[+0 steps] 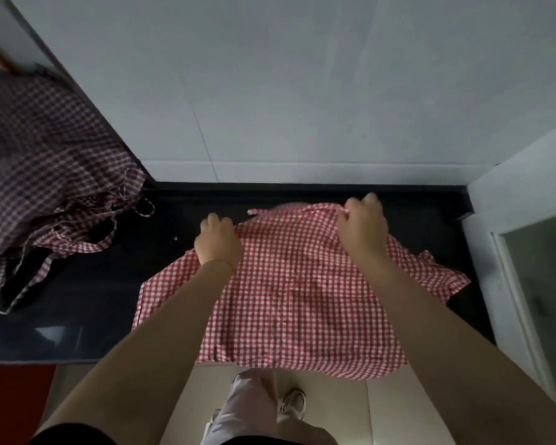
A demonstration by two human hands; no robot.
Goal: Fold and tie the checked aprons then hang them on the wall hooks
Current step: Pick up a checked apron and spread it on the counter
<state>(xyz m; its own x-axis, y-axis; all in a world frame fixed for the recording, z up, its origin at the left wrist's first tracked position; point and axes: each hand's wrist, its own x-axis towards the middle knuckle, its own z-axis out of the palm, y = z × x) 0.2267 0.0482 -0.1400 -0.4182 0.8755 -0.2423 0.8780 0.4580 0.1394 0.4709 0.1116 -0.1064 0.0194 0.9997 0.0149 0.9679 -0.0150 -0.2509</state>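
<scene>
Black, glossy stone is what I'm working on: the desk (87, 303) runs wall to wall, and its hard slick top lets cloth slide, so I judge I should fold slowly and keep tension across the fabric. Behind it the wall (302, 91) is pale, smooth tile.

The apron (296, 293) lies spread across the middle of the desk, red-and-white gingham, thin and limp, its near hem hanging just over the front edge. To fold it well I want both top corners level, the far edge pulled taut between my hands, then brought toward me so hem meets hem and the checks line up; the rumpled flap at the right side should be smoothed flat first, or it will bunch inside the fold.

To the left a heap (45, 149) of more checked aprons slumps against the side wall, soft and creased, with thin straps (23, 277) trailing in loops over the stone.

My right hand (363, 220) pinches the apron's far edge, fingers curled on a raised ridge of cloth. My left hand (219, 242) grips the upper left corner, knuckles bent over it.
</scene>
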